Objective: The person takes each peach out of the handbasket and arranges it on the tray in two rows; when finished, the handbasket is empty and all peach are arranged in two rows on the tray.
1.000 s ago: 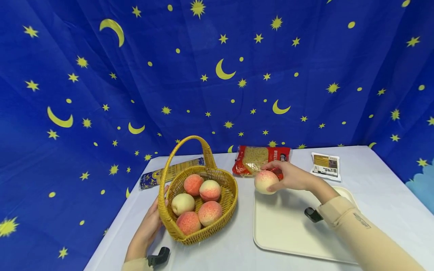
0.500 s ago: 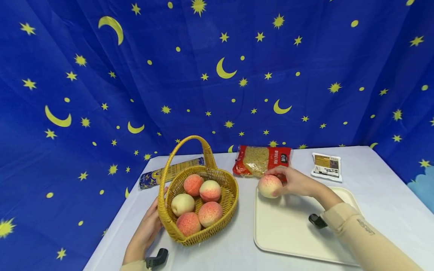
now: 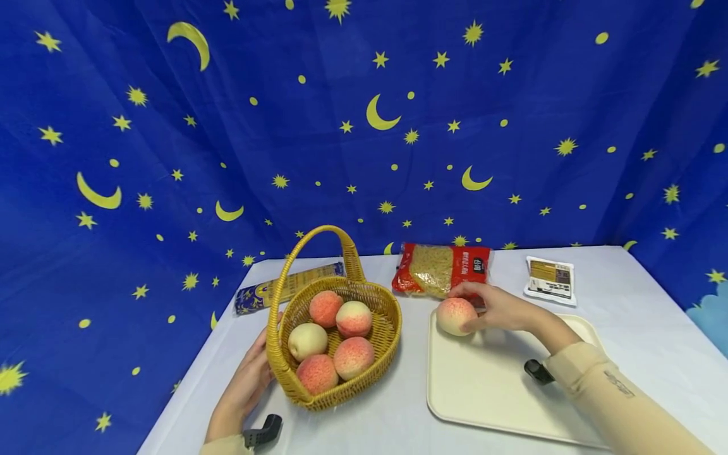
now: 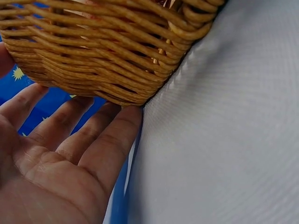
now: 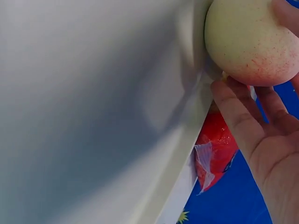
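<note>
My right hand holds a pink-and-cream peach low over the far left corner of a cream tray. In the right wrist view the thumb lies on one side of the peach, the fingers on the other. A yellow wicker basket with a tall handle stands left of the tray. Several peaches lie in it, among them a red one and a pale one. My left hand rests against the basket's left side, its fingers stretched out at the lower weave.
Behind the tray lies a red bag of dry noodles. A blue-and-yellow packet lies behind the basket, and a small white-edged packet at the back right. A blue star-patterned curtain hangs behind the white table.
The right hand has come down and slightly right with the peach, into the tray's far left corner. The left hand and the basket stay in place.
</note>
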A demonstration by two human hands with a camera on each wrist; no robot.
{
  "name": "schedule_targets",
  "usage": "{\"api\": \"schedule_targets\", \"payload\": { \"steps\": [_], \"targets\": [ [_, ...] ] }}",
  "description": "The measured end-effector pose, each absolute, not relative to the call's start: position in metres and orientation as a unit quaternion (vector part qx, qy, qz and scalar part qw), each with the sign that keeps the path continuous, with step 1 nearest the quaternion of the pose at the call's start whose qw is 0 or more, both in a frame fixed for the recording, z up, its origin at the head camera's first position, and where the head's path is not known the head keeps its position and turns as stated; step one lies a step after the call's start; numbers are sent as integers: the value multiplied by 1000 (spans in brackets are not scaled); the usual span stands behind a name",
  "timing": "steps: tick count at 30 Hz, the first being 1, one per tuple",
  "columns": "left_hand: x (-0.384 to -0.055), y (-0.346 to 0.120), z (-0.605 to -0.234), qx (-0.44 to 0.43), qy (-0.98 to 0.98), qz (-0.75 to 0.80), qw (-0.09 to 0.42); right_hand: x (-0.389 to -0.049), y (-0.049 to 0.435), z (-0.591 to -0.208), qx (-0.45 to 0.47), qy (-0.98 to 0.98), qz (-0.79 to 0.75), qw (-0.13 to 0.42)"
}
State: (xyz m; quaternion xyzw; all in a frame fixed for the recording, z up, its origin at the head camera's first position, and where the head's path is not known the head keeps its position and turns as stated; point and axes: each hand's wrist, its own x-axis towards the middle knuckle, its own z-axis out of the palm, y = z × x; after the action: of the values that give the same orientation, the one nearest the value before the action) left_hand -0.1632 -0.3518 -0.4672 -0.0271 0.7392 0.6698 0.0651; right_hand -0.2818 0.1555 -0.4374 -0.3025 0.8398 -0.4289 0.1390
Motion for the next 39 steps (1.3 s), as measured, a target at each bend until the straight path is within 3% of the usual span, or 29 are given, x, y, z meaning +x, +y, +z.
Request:
{"api": "schedule_targets", "payload": {
  "steps": [11, 24, 39],
  "targets": [
    [-164, -350, -467, -31, 737, 672, 71, -286, 157, -434, -310, 845, -413, 137],
    [-162, -351, -466, -18, 742, 666, 66, -287, 118, -380, -327, 863, -375, 89],
    [-164, -353, -470, -21, 744, 665, 62, -293, 18, -348, -353, 852, -349, 164]
  ]
}}
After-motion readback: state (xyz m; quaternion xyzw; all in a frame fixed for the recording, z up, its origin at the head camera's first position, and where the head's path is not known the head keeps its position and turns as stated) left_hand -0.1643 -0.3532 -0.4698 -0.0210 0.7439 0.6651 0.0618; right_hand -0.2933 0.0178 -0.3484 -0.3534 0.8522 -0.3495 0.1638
